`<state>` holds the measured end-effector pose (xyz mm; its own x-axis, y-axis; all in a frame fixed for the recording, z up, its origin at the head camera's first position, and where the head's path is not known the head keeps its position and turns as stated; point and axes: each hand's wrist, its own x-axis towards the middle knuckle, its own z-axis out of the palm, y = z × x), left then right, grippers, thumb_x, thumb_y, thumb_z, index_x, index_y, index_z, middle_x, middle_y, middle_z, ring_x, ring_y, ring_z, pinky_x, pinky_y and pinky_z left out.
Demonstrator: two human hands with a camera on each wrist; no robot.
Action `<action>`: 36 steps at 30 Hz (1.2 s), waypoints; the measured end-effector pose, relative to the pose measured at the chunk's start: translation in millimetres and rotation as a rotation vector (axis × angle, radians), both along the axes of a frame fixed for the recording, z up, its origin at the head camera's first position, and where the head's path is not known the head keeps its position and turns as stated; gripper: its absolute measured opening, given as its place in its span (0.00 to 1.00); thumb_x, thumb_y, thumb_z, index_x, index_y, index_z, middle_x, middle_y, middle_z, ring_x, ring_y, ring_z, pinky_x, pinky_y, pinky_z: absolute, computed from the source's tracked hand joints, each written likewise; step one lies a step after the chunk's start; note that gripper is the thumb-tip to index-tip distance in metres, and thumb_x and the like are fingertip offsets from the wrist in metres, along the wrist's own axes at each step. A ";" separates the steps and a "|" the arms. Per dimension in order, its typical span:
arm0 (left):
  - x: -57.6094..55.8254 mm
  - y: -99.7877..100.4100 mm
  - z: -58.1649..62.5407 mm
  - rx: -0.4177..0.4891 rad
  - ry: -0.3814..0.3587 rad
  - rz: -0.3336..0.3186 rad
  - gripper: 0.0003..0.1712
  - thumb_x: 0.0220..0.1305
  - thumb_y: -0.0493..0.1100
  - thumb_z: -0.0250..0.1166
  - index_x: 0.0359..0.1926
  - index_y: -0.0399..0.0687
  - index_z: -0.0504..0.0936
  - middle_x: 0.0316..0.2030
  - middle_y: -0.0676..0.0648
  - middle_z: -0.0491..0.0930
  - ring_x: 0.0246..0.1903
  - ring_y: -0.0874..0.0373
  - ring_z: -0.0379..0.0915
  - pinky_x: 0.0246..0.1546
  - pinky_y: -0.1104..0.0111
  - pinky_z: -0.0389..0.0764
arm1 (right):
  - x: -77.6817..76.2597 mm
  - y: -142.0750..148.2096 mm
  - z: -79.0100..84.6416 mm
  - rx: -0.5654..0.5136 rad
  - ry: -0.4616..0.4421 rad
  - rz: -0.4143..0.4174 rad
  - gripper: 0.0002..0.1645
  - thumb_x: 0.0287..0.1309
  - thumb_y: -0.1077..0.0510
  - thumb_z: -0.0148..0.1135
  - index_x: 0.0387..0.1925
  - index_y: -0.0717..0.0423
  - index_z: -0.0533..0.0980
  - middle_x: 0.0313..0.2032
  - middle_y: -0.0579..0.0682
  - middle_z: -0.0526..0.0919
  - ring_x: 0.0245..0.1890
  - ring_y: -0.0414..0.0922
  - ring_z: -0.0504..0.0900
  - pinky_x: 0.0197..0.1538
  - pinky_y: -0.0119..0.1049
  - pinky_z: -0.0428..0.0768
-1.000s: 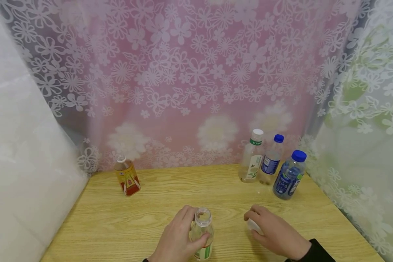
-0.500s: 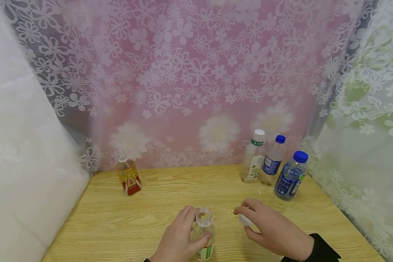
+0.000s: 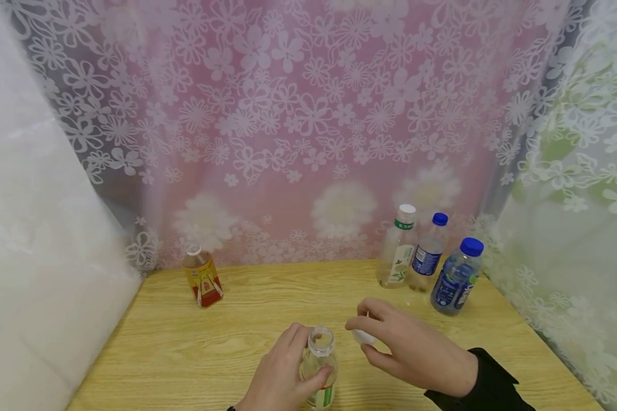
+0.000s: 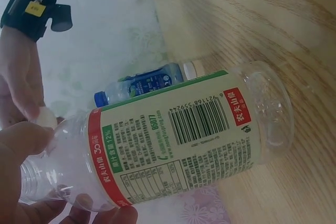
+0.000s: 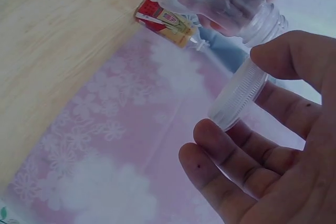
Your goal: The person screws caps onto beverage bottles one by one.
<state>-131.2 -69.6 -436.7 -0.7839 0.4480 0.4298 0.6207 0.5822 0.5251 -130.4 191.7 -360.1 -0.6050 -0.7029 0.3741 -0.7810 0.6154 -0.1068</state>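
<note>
My left hand (image 3: pixel 283 371) grips a clear plastic bottle (image 3: pixel 319 365) near the front of the table, fingers and thumb round its upper body. The bottle's mouth is bare, with no cap on it. Its label (image 4: pixel 178 135) is cream and green with a red band and a barcode, as the left wrist view shows. My right hand (image 3: pixel 411 348) pinches a white ribbed bottle cap (image 5: pixel 239 95) between thumb and fingertips. In the head view this cap is just to the right of the bottle's open neck, apart from it.
Several bottles stand at the back right: one with a white cap (image 3: pixel 397 248), a slim blue-capped one (image 3: pixel 427 257) and a wider blue-capped one (image 3: pixel 455 279). A bottle with a yellow and red label (image 3: pixel 203 279) stands at the back left. Floral curtains (image 3: pixel 308 114) surround the wooden table (image 3: pixel 185 342).
My right hand has moved left with the cap, from well right of the bottle to close beside its mouth. My left hand and the bottle stay in place.
</note>
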 end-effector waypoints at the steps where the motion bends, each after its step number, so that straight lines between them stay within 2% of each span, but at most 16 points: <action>1: 0.1 0.2 -0.1 0.001 0.000 -0.002 0.26 0.64 0.58 0.69 0.56 0.53 0.74 0.46 0.58 0.73 0.39 0.65 0.71 0.36 0.73 0.77 | -0.9 -1.7 2.4 0.004 0.002 0.006 0.18 0.72 0.49 0.59 0.60 0.36 0.73 0.51 0.35 0.70 0.41 0.29 0.67 0.41 0.25 0.69; 13: -0.1 0.1 3.0 -0.018 -0.041 0.002 0.26 0.66 0.61 0.67 0.56 0.53 0.74 0.46 0.58 0.73 0.40 0.68 0.69 0.37 0.72 0.78 | -7.0 -19.8 24.5 0.030 0.041 0.059 0.18 0.72 0.48 0.59 0.60 0.39 0.73 0.54 0.38 0.71 0.45 0.30 0.69 0.46 0.24 0.72; 18: 0.8 0.3 2.8 -0.013 -0.038 0.007 0.25 0.66 0.61 0.67 0.56 0.55 0.74 0.46 0.59 0.73 0.40 0.68 0.69 0.37 0.71 0.78 | -7.8 -27.9 28.0 0.023 0.053 0.081 0.19 0.72 0.46 0.58 0.61 0.40 0.72 0.55 0.39 0.72 0.46 0.31 0.70 0.47 0.24 0.73; 24: 0.6 -0.2 2.2 -0.008 -0.040 0.006 0.25 0.65 0.60 0.67 0.56 0.54 0.74 0.46 0.59 0.73 0.39 0.69 0.68 0.35 0.73 0.77 | -9.4 -38.2 31.1 0.002 0.051 0.106 0.23 0.68 0.51 0.64 0.61 0.41 0.71 0.56 0.39 0.71 0.47 0.30 0.70 0.49 0.24 0.72; 31: 0.4 -0.7 1.0 -0.006 -0.033 0.011 0.26 0.66 0.60 0.67 0.57 0.54 0.74 0.47 0.58 0.73 0.39 0.69 0.68 0.33 0.74 0.75 | -10.9 -46.8 33.7 -0.031 0.035 0.150 0.22 0.71 0.50 0.60 0.62 0.45 0.68 0.60 0.41 0.71 0.54 0.34 0.72 0.57 0.26 0.73; 36: 1.2 -0.8 1.1 0.003 -0.026 0.003 0.25 0.65 0.59 0.68 0.56 0.54 0.74 0.46 0.59 0.73 0.38 0.68 0.68 0.32 0.75 0.74 | -10.8 -51.2 33.8 -0.048 0.030 0.173 0.20 0.73 0.48 0.57 0.60 0.47 0.67 0.60 0.41 0.71 0.55 0.34 0.72 0.58 0.25 0.72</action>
<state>-130.0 -70.4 -435.6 -0.7960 0.4443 0.4110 0.6053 0.5824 0.5427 -141.2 140.4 -326.3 -0.4646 -0.7767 0.4254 -0.8781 0.4660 -0.1081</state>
